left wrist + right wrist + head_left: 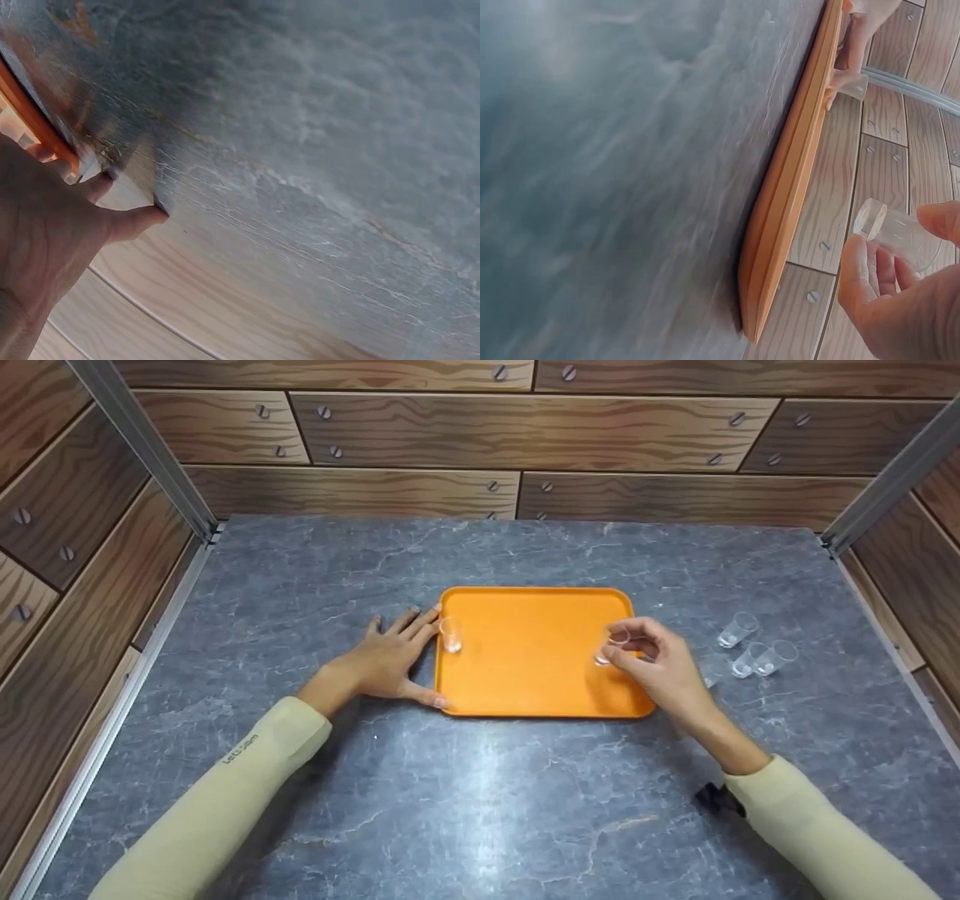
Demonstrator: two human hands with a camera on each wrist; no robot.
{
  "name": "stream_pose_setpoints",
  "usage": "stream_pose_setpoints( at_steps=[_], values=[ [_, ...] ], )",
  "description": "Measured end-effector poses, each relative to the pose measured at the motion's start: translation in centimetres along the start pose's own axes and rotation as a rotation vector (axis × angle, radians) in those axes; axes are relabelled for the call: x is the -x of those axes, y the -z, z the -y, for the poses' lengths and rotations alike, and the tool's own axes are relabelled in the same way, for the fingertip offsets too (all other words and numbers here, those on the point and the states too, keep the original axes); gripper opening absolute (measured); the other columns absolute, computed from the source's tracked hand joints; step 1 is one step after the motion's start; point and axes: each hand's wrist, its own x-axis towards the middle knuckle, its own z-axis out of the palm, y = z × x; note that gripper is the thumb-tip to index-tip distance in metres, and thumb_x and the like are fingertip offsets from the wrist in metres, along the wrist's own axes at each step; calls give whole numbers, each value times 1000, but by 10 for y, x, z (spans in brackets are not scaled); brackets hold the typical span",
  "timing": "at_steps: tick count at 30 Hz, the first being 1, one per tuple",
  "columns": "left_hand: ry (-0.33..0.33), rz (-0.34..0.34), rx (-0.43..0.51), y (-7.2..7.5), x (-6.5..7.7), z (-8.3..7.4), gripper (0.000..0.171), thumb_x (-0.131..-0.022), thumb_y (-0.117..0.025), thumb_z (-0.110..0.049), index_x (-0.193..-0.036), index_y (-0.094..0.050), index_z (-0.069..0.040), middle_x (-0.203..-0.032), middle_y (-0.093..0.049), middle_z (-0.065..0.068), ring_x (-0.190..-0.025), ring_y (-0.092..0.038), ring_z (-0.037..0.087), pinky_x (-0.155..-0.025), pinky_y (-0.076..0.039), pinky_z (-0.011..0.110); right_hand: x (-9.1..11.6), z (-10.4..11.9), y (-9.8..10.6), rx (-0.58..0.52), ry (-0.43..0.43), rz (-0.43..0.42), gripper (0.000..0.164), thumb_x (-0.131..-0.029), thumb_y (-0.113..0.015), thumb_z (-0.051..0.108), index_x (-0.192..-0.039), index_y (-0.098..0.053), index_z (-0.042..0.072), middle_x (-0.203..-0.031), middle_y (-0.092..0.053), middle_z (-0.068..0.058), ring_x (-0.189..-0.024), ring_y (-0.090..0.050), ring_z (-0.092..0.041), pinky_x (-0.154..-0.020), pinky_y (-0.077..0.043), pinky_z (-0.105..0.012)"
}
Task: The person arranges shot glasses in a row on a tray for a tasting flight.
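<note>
An orange tray (536,656) lies on the grey marbled table. My left hand (386,660) is spread flat at the tray's left edge, thumb and fingertips against the rim. Just inside that edge, near my fingertips, a small clear glass (451,639) stands upright. Over the tray's right side, my right hand (660,660) pinches another small clear glass (901,234) between thumb and fingers. The right wrist view shows this glass raised above the tray's rim, its thick base turned toward the tray.
Right of the tray stand several more small clear glasses (739,630), two of them close together; one is partly hidden behind my right hand. Wood-patterned panels (525,431) wall the table's back and sides, with metal posts (146,442) in the corners.
</note>
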Motion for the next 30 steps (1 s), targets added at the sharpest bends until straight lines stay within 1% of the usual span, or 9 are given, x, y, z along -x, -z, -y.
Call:
stream_pose_setpoints(
  at_steps=[5, 10, 16, 22, 25, 30],
  values=[
    [4, 8, -12, 0, -3, 0, 135, -83, -66, -92, -177, -8, -15, -183, 6, 4, -166, -5, 40, -117, -12, 84, -7, 0, -11, 0, -7, 28, 35, -100, -80, 5, -130, -68, -9, -124, -69, -22, -107, -71, -22, -95, -56, -27],
    [-7, -5, -2, 0, -3, 0, 134, -84, -68, -89, -177, -11, -13, -183, 3, 6, -166, -7, 42, -116, -13, 85, -12, -3, -23, 22, 11, 51, 34, -98, -82, 3, -127, -70, -9, -119, -70, -20, -109, -68, -26, -98, -54, -28],
    [-11, -20, -1, -1, -1, 1, 134, -83, -68, -90, -177, -13, -12, -183, 1, 8, -165, -9, 43, -116, -14, 86, -19, -2, -38, 9, 18, 68, 32, -97, -82, 0, -126, -71, -8, -116, -70, -20, -109, -67, -27, -97, -54, -29],
    [-10, -26, -5, -1, 1, 2, 134, -83, -67, -91, -177, -13, -12, -183, 1, 7, -165, -9, 43, -115, -15, 86, -25, 1, -50, 7, 32, 75, 32, -97, -83, 2, -125, -71, -7, -115, -70, -19, -110, -67, -27, -98, -54, -32],
    [-17, -36, -6, -2, 1, 2, 133, -83, -69, -90, -176, -15, -11, -183, 0, 8, -165, -10, 44, -115, -17, 86, -28, 3, -57, -3, 24, 75, 32, -96, -83, 3, -125, -72, -7, -115, -70, -19, -109, -67, -27, -97, -55, -29],
    [-22, -35, -8, -2, -1, 1, 133, -83, -69, -89, -177, -15, -11, -183, 0, 8, -165, -10, 43, -115, -16, 86, -32, 6, -67, -52, 2, 81, 34, -96, -84, 4, -126, -72, -5, -116, -70, -18, -110, -67, -28, -94, -55, -28]
  ],
)
